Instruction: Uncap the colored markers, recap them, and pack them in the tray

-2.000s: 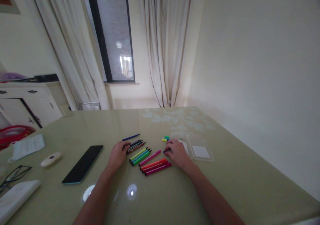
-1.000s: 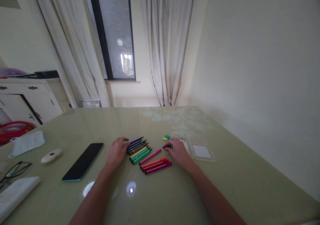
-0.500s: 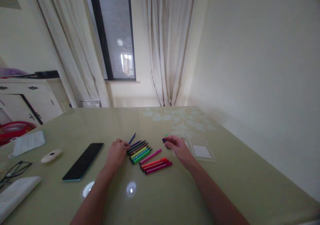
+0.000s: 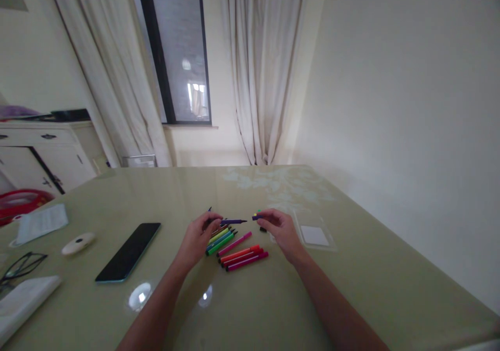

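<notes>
Between its fingers, my left hand (image 4: 198, 239) grips an uncapped dark purple marker (image 4: 233, 221), its tip pointing right. My right hand (image 4: 280, 230) pinches a small dark purple marker cap (image 4: 256, 217), a short gap away from that tip. Below the hands lie several uncapped markers, among them a green marker (image 4: 221, 244), partly covered by my left hand. Beside them rest a capped pink marker (image 4: 239, 243), an orange marker (image 4: 241, 254) and a magenta marker (image 4: 247, 262). Near my right fingers sits a black cap (image 4: 263, 229); other small caps there are mostly hidden.
A clear plastic case (image 4: 328, 239) with a white card lies right of my right hand. To the left are a phone (image 4: 128, 252), a white oval object (image 4: 78, 243), glasses (image 4: 25, 265), a face mask (image 4: 42, 223) and a white slab-like object (image 4: 27, 306).
My left hand has picked up the dark purple marker from the row and brought it right, near the cap. My right hand still pinches the cap, in nearly the same place.
</notes>
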A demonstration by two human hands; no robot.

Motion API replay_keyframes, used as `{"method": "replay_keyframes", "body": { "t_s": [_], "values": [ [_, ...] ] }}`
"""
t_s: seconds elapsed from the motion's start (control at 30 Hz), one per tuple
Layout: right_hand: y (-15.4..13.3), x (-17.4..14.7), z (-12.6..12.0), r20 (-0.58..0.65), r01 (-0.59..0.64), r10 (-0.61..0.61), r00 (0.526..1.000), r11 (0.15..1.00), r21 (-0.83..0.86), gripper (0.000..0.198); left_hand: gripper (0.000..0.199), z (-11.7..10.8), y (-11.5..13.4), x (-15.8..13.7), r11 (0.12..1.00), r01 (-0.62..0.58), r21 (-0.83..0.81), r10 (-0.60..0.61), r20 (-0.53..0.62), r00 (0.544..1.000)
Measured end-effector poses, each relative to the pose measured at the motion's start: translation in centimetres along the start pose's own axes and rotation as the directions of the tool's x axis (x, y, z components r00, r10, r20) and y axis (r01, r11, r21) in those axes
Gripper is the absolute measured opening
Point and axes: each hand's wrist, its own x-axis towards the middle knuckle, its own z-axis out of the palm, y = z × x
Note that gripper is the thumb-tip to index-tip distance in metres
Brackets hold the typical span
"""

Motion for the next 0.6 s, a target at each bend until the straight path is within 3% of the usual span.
{"method": "replay_keyframes", "body": {
  "t_s": [0.33,0.6],
  "values": [
    [0.2,-0.4,0.6,0.069,0.009,-0.011,0.998,1.000,0.021,0.028,0.038,0.9,1.1,-0.4,0.990,0.010,-0.141,-0.010,0.004,1.000],
    [-0.1,-0.4,0.5,-0.006,0.029,-0.029,1.000,0.999,-0.034,0.026,0.037,1.5,2.0,-0.8,0.994,0.058,-0.088,-0.051,0.079,0.996]
  ]
}}
